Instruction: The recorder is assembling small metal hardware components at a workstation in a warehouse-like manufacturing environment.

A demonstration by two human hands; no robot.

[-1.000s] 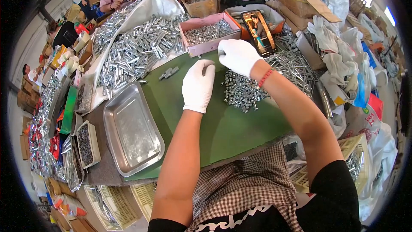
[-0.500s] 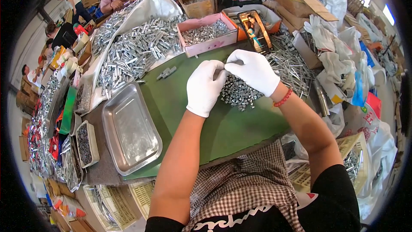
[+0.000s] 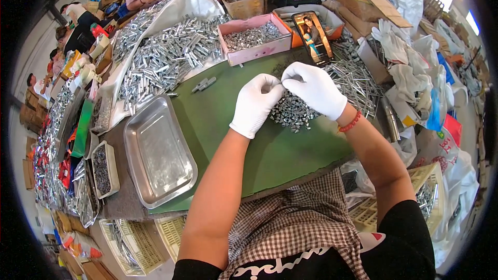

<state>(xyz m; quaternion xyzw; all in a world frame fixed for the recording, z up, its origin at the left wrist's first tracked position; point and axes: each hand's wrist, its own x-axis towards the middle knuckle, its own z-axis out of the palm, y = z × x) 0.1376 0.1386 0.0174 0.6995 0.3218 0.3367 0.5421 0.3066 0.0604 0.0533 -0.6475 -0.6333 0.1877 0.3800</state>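
A dark green mat (image 3: pixel 228 124) covers the worktop under both hands. Well beyond the left hand, a broad heap of silver metal tubes (image 3: pixel 166 57) lies on a white sack. Beside the left forearm sits a shallow rectangular stainless-steel tray (image 3: pixel 155 150), lying flat on the mat's edge. Past the fingertips of both hands stands a pink rectangular cardboard box (image 3: pixel 254 39) filled with small grey metal pieces. Beyond the right hand and to its outer side spreads a loose heap of thin silver metal pins (image 3: pixel 358 80). Just beyond the right hand a black smartphone (image 3: pixel 313 36) leans tilted, its screen lit.

Directly beneath the two hands lies a pile of small silver metal clips (image 3: pixel 290 111), partly hidden by the gloves. The left hand (image 3: pixel 255 105), in a white fabric glove, and the right hand (image 3: pixel 314 89), gloved alike, meet fingertip to fingertip above this pile; their fingers are pinched together on something too small to make out. A red beaded bracelet (image 3: pixel 350 123) circles the right wrist. Two small grey metal parts (image 3: pixel 204 84) lie on the mat beyond the left hand.
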